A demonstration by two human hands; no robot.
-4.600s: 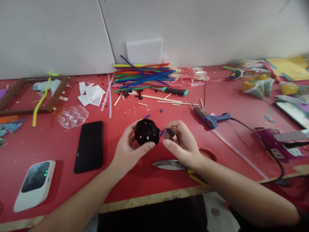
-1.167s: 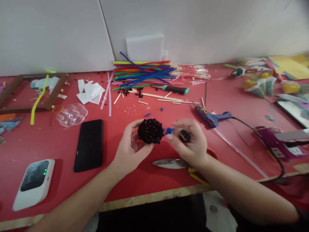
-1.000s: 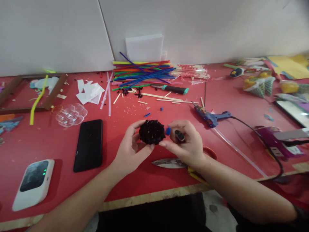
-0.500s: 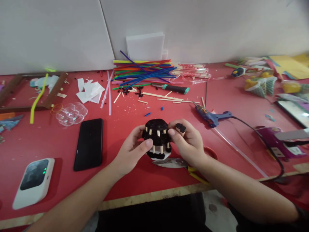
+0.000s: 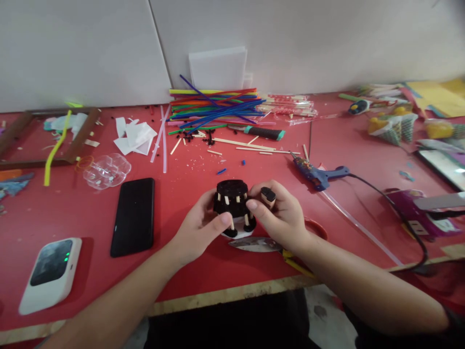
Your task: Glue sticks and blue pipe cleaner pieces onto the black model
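Observation:
A small black tiered model (image 5: 233, 206) with pale stick posts between its layers stands upright on the red table (image 5: 181, 261). My left hand (image 5: 198, 230) grips its left side, thumb pressed against the front. My right hand (image 5: 281, 215) holds its right side with the fingertips, and a small black piece (image 5: 268, 194) rests on that hand's fingers. Scissors (image 5: 261, 245) lie on the table just under both hands.
A black phone (image 5: 133, 215) and a white device (image 5: 51, 274) lie to the left. A blue glue gun (image 5: 319, 175) with its cord is at right. Coloured straws (image 5: 214, 109), wooden sticks, a craft knife (image 5: 263, 132), paper scraps and a clear plastic dish (image 5: 107, 170) fill the back.
The black model was held tipped with its top toward me; both hands turned it upright and lowered it onto the table. The blue bits by my right fingers are out of sight.

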